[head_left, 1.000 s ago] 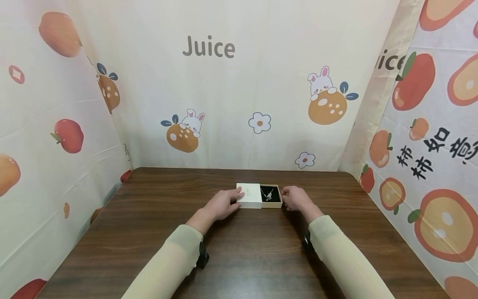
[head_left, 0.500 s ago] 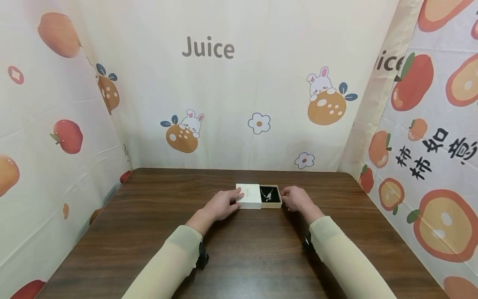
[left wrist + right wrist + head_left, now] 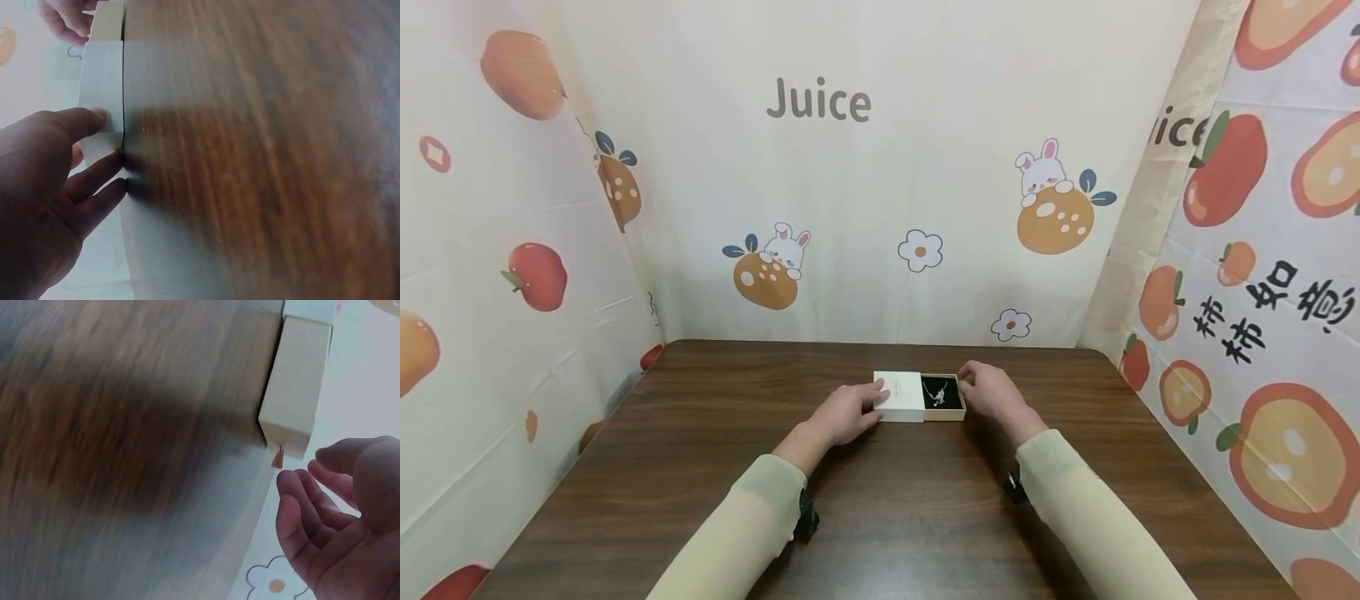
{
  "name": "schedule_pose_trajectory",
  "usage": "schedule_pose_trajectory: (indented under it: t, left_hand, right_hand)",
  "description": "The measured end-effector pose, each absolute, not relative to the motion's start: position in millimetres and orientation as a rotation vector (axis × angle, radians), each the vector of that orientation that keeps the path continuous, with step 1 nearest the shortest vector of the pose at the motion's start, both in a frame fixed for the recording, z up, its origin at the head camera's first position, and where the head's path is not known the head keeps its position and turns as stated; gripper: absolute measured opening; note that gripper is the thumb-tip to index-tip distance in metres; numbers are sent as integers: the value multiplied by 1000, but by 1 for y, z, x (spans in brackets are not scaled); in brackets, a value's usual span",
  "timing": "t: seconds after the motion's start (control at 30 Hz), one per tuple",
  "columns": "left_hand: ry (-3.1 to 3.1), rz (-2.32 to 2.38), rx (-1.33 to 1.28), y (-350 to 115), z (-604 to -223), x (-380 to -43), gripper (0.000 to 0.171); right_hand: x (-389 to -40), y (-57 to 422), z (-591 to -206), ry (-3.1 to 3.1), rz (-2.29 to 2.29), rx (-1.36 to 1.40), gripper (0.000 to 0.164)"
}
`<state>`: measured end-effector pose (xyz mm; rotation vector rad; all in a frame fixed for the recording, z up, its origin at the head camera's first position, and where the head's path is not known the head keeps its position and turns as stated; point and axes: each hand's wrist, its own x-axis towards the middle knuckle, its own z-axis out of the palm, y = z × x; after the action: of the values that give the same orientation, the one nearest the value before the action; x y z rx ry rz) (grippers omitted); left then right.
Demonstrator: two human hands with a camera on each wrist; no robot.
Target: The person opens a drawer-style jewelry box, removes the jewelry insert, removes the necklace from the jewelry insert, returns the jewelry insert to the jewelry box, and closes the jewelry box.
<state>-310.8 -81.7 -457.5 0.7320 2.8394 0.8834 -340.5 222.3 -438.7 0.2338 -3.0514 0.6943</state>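
Observation:
A small white jewelry box lies near the table's back edge, its cream inner tray point(image 3: 945, 415) slid partway out to the right from the white sleeve point(image 3: 899, 397). On the tray's black padding rests a silver necklace point(image 3: 937, 396). My left hand point(image 3: 842, 413) grips the sleeve's left part. In the left wrist view, the thumb presses the sleeve's front wall. Beside the tray's right end is my right hand point(image 3: 992, 392), its fingers loosely bent and holding nothing. A small brown pull tab point(image 3: 278, 457) sticks out of the tray's end, just short of those fingertips.
The dark wooden table point(image 3: 880, 517) spreads out in front of the box. Behind it hangs a pale curtain point(image 3: 850, 183) printed with fruit and rabbits. Similar printed sheets close off the left and right sides.
My right hand has shifted slightly back and up from the tray's right end towards its far corner. The left hand and the box keep their places.

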Motion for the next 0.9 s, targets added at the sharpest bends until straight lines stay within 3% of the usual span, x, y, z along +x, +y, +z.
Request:
schedule_pose_trajectory:
  t: [0.4,0.9]
  left_hand:
    - [2850,876,743,-81,-460,-309,49]
    - [2837,871,720,-80,-457,-308,50]
  right_hand:
    - [-337,204,-442,-3103,325,291,39]
    - [-334,198,-444,-3100,233,291,35]
